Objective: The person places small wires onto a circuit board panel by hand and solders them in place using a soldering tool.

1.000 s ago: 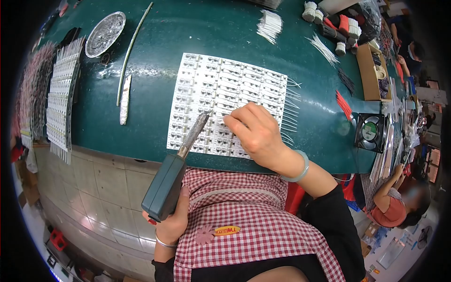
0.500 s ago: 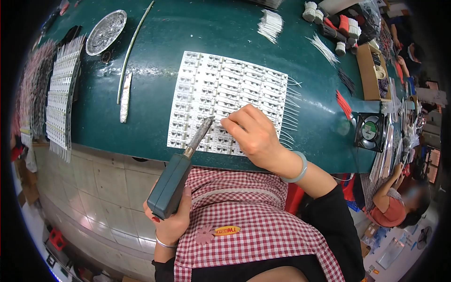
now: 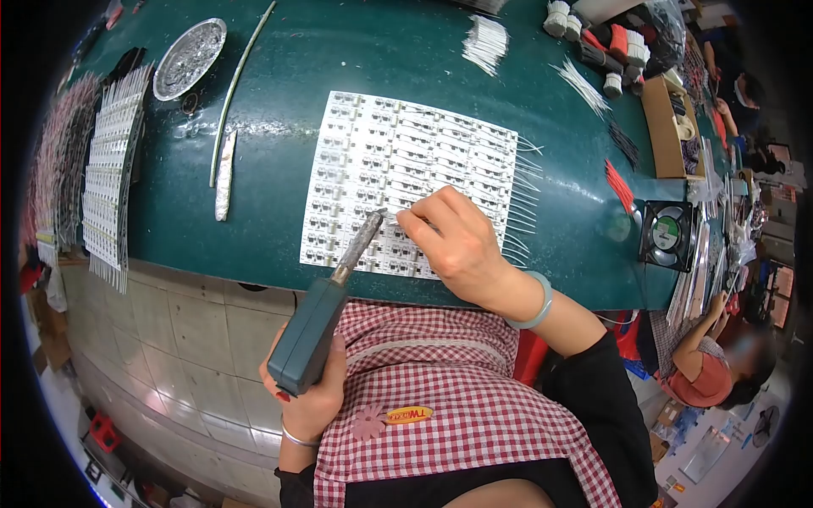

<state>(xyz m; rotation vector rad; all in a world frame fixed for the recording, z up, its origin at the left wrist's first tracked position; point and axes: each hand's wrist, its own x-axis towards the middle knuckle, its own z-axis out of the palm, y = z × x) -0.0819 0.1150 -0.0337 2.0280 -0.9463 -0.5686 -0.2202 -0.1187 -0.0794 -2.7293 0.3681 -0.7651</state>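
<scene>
A worker in a red-and-white checked apron (image 3: pixel 440 381) leans over a green counter (image 3: pixel 584 245), left hand (image 3: pixel 318 402) wrapped firmly around the grip of a dark green soldering tool (image 3: pixel 312 326). The tool slants up over a white sheet of circuit boards (image 3: pixel 415 157), its tip just beside the right hand's fingertips; from here I cannot tell whether it touches the surface. The right hand (image 3: pixel 461 245), a pale green bangle (image 3: pixel 534 301) at its wrist, is bent over the sheet with thumb and forefinger close together; whatever may be pinched there is too small to make out. The sheet lies flat near the counter's front edge, thin white wires (image 3: pixel 523 207) fanning from its right side. A metal dish (image 3: pixel 191 59) and a wrapped stick (image 3: pixel 225 182) lie to the left; red wires (image 3: pixel 619 187) and a black fan (image 3: pixel 666 235) to the right. Beyond the fan, a co-worker in a pink top (image 3: pixel 701 377) sits near the counter's end.
</scene>
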